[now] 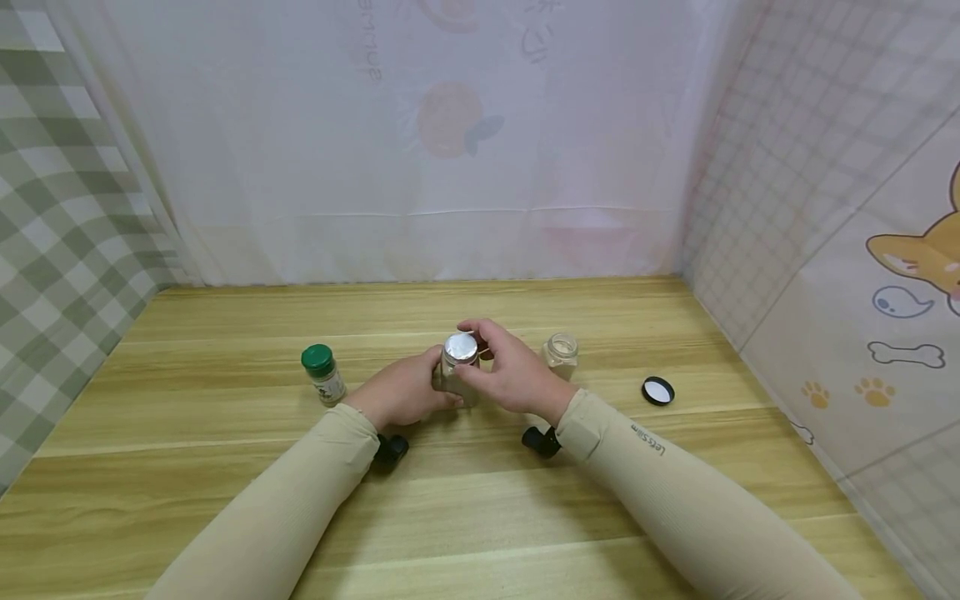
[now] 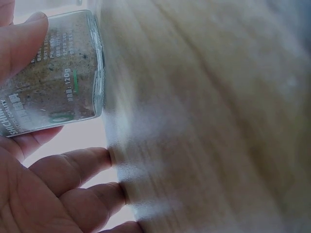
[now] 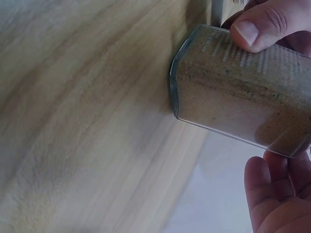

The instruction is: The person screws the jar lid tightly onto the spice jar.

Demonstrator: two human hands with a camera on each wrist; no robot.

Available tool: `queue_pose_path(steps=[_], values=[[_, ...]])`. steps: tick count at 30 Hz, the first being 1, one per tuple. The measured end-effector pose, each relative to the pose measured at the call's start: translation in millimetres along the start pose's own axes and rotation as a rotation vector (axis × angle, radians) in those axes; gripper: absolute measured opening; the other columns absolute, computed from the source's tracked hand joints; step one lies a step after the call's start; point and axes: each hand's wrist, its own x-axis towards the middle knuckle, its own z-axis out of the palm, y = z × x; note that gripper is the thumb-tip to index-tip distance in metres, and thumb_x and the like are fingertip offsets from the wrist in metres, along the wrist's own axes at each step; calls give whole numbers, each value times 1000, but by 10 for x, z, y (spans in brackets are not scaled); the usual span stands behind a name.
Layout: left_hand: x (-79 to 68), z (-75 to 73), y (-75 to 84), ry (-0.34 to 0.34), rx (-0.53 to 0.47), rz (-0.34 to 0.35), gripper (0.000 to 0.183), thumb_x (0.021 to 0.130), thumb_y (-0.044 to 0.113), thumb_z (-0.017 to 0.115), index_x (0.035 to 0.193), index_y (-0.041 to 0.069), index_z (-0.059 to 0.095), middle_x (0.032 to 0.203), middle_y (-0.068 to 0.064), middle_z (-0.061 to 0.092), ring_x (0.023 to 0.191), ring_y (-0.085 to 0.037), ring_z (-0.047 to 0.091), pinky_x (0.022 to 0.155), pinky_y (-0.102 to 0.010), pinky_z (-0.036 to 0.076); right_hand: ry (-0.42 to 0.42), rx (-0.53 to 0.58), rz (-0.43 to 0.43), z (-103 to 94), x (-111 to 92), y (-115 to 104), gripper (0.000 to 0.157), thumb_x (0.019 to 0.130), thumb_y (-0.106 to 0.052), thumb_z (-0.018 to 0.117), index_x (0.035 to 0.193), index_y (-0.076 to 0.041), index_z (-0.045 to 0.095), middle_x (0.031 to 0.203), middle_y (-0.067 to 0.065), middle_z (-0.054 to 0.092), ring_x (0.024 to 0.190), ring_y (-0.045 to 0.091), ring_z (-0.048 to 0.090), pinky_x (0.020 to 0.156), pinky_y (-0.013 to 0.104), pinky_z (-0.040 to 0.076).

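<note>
While pale printed curtains (image 1: pixel 300 150) enclose a wood-grain tabletop (image 1: pixel 465 533), a left hand (image 1: pixel 405 387) pinches an upright, foil-topped clear glass jar of brown powder (image 3: pixel 243 92) mid-table; a right hand (image 1: pixel 517 375) curls thumb and fingers round its rim. Open wood lies toward the back edge (image 1: pixel 420 282); a green-capped clear shaker (image 1: pixel 323 373) stands left, an uncapped glass jar (image 1: pixel 561 357) just right.

A pale cloth hanging (image 1: pixel 300 167) spans the top of the frame, printed with an orange fruit (image 1: pixel 450 119) near upper centre (the lettering (image 1: pixel 367 37) above it is faint). Green-and-white checked cloth (image 1: pixel 60 208) covers the left edge; at right, a white gridded sheet (image 1: pixel 795 125) shows a cartoon dog (image 1: pixel 933 250) and paw prints (image 1: pixel 873 396). The wood-grain tabletop (image 1: pixel 112 467) fills the lower frame, softly lit.
</note>
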Motion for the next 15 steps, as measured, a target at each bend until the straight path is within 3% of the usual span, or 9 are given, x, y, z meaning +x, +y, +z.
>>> queue_pose_path(steps=[3,10,15], values=[[0,0,-3,0,6,-2,62,78,47,70,131,32,41,125,-1,58,114,-21,54,97,-44,42,-4,-11,-17,1,2,1,49,88,-22,61,132,-11,43,113,-2,54,102,13,52,92,43,44],[-5,-6,3,-2,0,-11,62,78,47,70,130,31,41,125,0,58,114,-20,54,97,-43,41,0,-9,-17,3,7,-11,34,89,-22,60,120,-14,49,110,-3,55,100,13,52,92,43,44],[-12,-9,6,-3,-3,-4,62,78,46,71,130,32,41,125,-1,58,114,-21,53,97,-44,41,6,-17,2,3,2,-16,42,88,-26,62,124,-11,46,109,-3,55,100,12,53,92,42,44]])
